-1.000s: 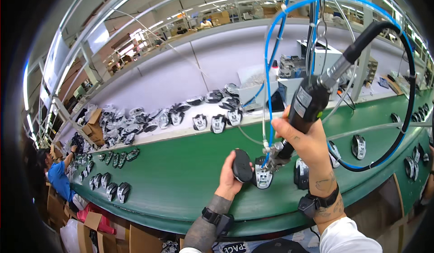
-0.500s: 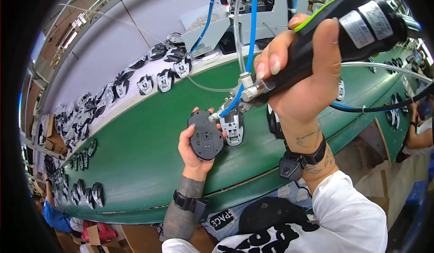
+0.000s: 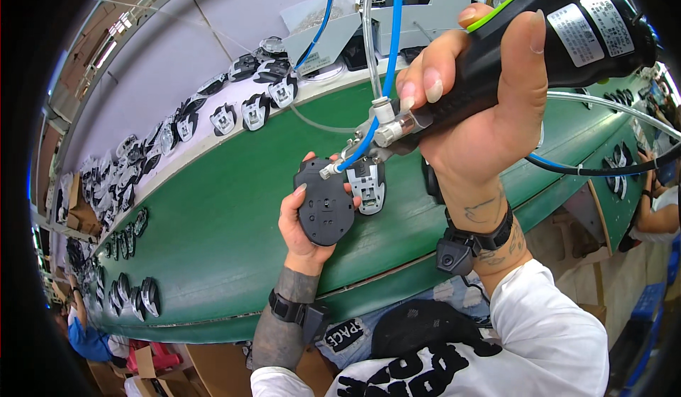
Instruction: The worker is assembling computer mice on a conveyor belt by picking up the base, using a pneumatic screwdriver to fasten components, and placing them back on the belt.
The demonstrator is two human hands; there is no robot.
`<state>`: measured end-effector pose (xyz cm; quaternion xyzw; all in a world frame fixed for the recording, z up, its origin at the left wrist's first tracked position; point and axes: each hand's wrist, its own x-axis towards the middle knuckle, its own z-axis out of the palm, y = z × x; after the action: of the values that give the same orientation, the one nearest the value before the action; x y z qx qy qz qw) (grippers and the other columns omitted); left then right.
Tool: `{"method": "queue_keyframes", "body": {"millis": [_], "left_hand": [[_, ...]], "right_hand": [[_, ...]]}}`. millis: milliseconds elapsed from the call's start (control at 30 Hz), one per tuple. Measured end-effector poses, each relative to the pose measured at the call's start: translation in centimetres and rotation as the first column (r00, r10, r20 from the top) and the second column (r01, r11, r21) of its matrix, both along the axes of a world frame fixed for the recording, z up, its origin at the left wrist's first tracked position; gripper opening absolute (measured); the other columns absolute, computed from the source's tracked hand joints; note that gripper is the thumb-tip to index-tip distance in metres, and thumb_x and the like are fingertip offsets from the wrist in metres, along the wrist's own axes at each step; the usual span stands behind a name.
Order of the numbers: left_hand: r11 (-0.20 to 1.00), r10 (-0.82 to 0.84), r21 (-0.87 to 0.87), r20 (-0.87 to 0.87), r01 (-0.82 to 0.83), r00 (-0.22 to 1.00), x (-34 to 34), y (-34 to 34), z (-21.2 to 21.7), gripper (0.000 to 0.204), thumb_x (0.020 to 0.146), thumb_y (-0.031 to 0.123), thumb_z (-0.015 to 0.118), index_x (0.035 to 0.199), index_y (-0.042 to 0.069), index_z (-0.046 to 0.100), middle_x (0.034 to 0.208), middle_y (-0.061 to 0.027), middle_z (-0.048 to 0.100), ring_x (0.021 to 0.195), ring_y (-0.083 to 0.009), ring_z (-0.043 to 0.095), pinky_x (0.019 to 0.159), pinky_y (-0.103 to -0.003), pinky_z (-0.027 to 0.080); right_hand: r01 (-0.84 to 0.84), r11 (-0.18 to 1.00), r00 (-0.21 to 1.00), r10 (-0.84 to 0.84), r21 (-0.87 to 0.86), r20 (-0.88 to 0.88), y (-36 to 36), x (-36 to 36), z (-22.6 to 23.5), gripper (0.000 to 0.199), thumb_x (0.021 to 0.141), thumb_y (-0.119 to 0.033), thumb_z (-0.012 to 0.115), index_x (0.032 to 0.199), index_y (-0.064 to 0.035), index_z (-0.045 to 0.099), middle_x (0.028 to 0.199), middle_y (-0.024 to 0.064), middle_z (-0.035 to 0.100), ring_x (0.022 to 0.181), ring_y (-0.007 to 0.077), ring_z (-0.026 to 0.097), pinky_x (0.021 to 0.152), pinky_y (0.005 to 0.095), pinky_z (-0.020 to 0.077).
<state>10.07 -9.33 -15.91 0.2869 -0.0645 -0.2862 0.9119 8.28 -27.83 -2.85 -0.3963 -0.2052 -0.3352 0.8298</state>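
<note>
Black plastic fills our left grip [image 3: 305, 247]: thumb and fingers pinch a mouse-shaped shell [image 3: 326, 213] by its sides, holed face up, held above the green tabletop [image 3: 241, 220]. Our right grip [image 3: 475, 138] is wrapped around a powered screwdriver [image 3: 472, 88], and its metal nose [image 3: 327, 172] lies over the shell's far end; whether they touch, we cannot tell. A second ago we had the shell tilted beside the tool, the nose over the grey-and-black shell [image 3: 367, 193] on the tabletop. Since then we have turned the holes up and brought shell and nose together. We judge that this lines up the driver for work at that end.
</note>
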Motion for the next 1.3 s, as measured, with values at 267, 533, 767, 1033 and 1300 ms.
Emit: {"method": "queue_keyframes", "body": {"millis": [267, 533, 767, 1033, 1300], "left_hand": [[0.997, -0.048, -0.068, -0.016, 0.047, 0.999, -0.1, 0.0, 0.2, 0.06, 0.082, 0.031, 0.049, 0.137, 0.017, 0.031, 0.134, -0.0151, 0.039, 0.097, -0.028, 0.056, 0.084, -0.049, 0.05], [0.984, 0.115, 0.148, -0.102, -0.1, 0.988, 0.8, -0.3, -0.6, 0.05, 0.086, 0.033, 0.048, 0.13, 0.011, 0.042, 0.11, -0.0124, 0.057, 0.094, -0.0287, 0.06, 0.082, -0.048, 0.05], [0.994, -0.082, 0.069, -0.009, 0.082, 0.997, 0.0, -0.4, -0.5, 0.055, 0.085, 0.035, 0.045, 0.129, 0.001, 0.042, 0.135, -0.0166, 0.043, 0.096, -0.0271, 0.06, 0.08, -0.044, 0.053], [0.992, -0.114, 0.051, -0.009, 0.115, 0.993, 0.0, -0.5, -0.3, 0.059, 0.084, 0.035, 0.046, 0.13, -0.002, 0.04, 0.135, -0.017, 0.043, 0.096, -0.0264, 0.06, 0.079, -0.044, 0.053], [0.988, -0.063, 0.142, 0.044, 0.056, 0.997, 0.3, -0.1, -0.1, 0.061, 0.082, 0.021, 0.051, 0.139, 0.01, 0.03, 0.118, -0.0161, 0.051, 0.093, -0.0281, 0.06, 0.077, -0.046, 0.055]], "right_hand": [[0.032, 0.991, 0.99, -0.014, -0.131, 0.139, 0.4, -0.6, 0.8, 0.05, 0.092, -0.056, 0.039, 0.099, -0.0074, 0.048, 0.059, 0.0056, 0.051, 0.05, 0.0177, 0.051, 0.054, 0.0299, 0.0436], [0.025, 0.995, 0.992, -0.014, -0.095, 0.123, -0.2, -1.6, 1.8, 0.053, 0.091, -0.058, 0.038, 0.103, -0.009, 0.053, 0.061, 0.004, 0.051, 0.052, 0.019, 0.052, 0.058, 0.0305, 0.0431], [-0.009, 0.979, 0.951, 0.072, -0.205, 0.302, 0.0, -0.5, 0.8, 0.053, 0.092, -0.058, 0.035, 0.103, -0.009, 0.052, 0.062, 0.0061, 0.053, 0.052, 0.0187, 0.052, 0.056, 0.031, 0.0446], [-0.048, 0.995, 0.98, 0.064, -0.088, 0.191, 0.9, -1.2, 1.6, 0.054, 0.092, -0.059, 0.035, 0.102, -0.0078, 0.051, 0.061, 0.006, 0.053, 0.05, 0.0187, 0.052, 0.055, 0.0304, 0.0445], [-0.028, 0.987, 0.973, 0.063, -0.155, 0.223, 0.4, -0.9, 1.3, 0.056, 0.091, -0.061, 0.036, 0.104, -0.0074, 0.049, 0.061, 0.0049, 0.052, 0.051, 0.0176, 0.051, 0.055, 0.0298, 0.0437]]}}
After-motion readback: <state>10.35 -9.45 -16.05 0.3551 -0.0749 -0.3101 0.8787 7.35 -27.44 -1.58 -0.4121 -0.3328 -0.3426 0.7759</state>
